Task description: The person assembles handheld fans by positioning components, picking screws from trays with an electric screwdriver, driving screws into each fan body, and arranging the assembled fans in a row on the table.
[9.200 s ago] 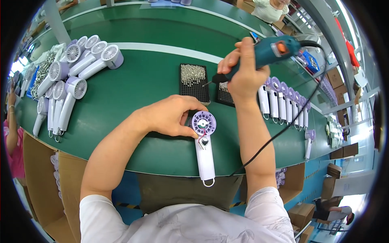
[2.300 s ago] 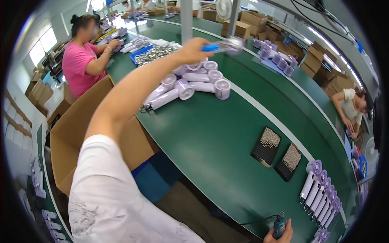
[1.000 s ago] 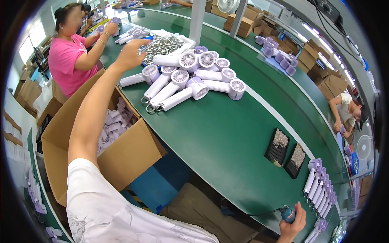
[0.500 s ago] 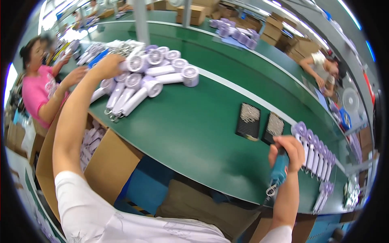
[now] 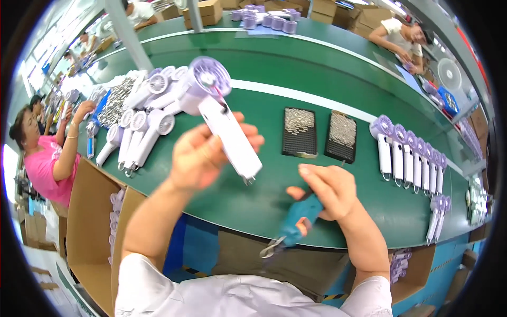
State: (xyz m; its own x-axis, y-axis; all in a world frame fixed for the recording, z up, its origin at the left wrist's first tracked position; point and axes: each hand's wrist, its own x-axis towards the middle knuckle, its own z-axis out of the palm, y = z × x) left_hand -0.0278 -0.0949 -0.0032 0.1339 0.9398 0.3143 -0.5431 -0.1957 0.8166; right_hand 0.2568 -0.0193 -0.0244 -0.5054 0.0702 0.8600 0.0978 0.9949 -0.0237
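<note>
My left hand (image 5: 196,161) holds a handheld fan (image 5: 232,138) above the table, with its white handle slanting down to the right and its round lilac head up and to the left. A dark slot and a bit of red show near the top of the handle. In my right hand (image 5: 331,193) is a teal electric screwdriver (image 5: 300,217), its metal hanging loop toward me and its thin tip pointing away. Just beyond that tip lie two black trays (image 5: 300,148) (image 5: 340,151) of small metal screws.
Several fans (image 5: 145,134) are heaped at the left beside a blue bin of metal parts (image 5: 117,100). More fans (image 5: 409,158) stand in a row at the right. A cardboard box (image 5: 90,227) holds fans at lower left. Co-workers (image 5: 45,158) (image 5: 398,39) sit around the green table (image 5: 253,195).
My left hand has come back from the heap with a fan in it. My right hand has shifted left with the screwdriver, and the view has turned slightly.
</note>
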